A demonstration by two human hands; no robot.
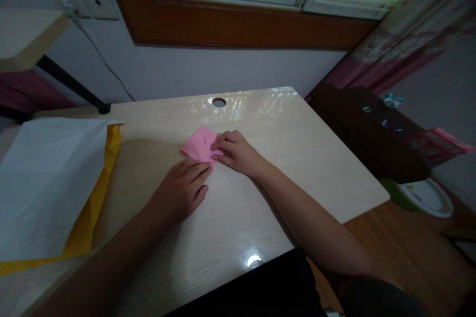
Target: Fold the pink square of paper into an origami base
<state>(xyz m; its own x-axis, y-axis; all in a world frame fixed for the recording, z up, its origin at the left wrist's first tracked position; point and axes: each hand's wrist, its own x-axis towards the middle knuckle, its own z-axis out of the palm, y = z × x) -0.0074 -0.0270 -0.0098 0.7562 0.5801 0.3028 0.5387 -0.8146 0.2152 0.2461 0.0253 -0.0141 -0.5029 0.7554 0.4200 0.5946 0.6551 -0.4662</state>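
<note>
A small folded piece of pink paper (200, 144) lies on the pale desk, with crease lines across it. My left hand (183, 188) rests at its lower edge. Its fingers are stretched out with the tips touching the paper, and the thumb stands apart. From the right, my right hand (238, 151) has its thumb and fingers closed on the paper's right side, which they partly cover. How many layers lie under those fingers cannot be made out.
On the left of the desk (320, 168) lies a large white sheet (55, 178) over a yellow sheet (100, 198). A round cable hole (219, 102) sits near the back edge. A raised shelf (29, 34) stands back left; a white cable (100, 54) runs down the wall.
</note>
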